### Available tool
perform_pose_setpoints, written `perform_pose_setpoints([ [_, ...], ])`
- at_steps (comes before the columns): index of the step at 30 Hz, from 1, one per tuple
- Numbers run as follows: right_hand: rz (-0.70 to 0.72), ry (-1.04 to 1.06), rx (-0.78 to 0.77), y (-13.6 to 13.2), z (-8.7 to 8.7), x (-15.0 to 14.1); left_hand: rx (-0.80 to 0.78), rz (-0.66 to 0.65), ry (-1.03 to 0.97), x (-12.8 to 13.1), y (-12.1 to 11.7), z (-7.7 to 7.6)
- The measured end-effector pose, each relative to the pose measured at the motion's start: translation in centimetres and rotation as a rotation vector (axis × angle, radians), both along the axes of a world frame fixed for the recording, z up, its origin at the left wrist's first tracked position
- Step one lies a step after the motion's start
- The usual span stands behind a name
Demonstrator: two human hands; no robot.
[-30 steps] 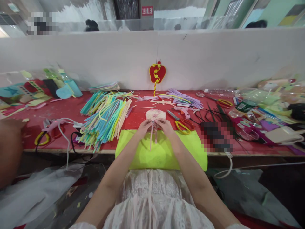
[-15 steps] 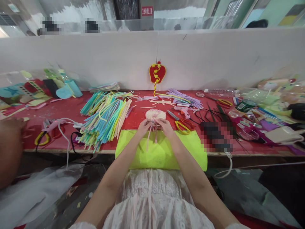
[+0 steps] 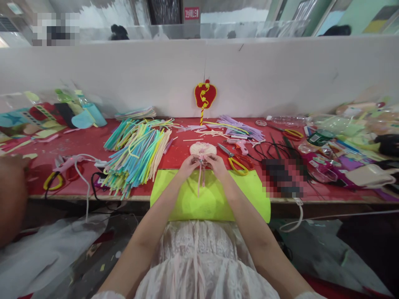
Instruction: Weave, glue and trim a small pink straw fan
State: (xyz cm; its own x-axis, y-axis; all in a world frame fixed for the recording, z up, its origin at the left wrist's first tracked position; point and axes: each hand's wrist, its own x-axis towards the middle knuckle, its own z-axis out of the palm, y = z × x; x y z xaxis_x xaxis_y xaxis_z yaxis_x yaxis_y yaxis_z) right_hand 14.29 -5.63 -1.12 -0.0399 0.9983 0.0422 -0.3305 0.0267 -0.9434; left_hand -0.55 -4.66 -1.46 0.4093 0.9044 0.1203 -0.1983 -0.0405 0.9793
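Observation:
My left hand [image 3: 189,165] and my right hand [image 3: 215,163] meet at the front of the red table, fingers pinched together. Between them they grip pink pipe cleaners [image 3: 199,182], whose ends hang down over the lime-yellow cloth [image 3: 205,203]. Just beyond my fingertips lies a pale round fan-shaped piece [image 3: 203,148] with pink trim; my fingers cover its near edge. Scissors with yellow and red handles [image 3: 238,164] rest beside my right hand. What exactly sits between the fingertips is too small to make out.
A heap of coloured pipe cleaners [image 3: 137,153] lies left, purple ones [image 3: 240,126] behind. A red fan ornament [image 3: 205,96] stands against the white partition [image 3: 124,74]. Glue guns [image 3: 241,146], cables, bottles and a blurred dark object [image 3: 283,176] lie about. Another person's arm [image 3: 11,199] is at left.
My fingers have shifted slightly on the pink pipe cleaners. One hanging strand has swung to the right, nearer the other. The round piece stays in place.

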Motion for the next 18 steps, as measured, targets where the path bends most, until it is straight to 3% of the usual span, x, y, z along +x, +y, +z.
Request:
perform_pose_setpoints([
  [18,0.036,0.033,-0.031,-0.09,0.12,0.07,0.054,0.08,0.081,-0.04,0.07,-0.08],
])
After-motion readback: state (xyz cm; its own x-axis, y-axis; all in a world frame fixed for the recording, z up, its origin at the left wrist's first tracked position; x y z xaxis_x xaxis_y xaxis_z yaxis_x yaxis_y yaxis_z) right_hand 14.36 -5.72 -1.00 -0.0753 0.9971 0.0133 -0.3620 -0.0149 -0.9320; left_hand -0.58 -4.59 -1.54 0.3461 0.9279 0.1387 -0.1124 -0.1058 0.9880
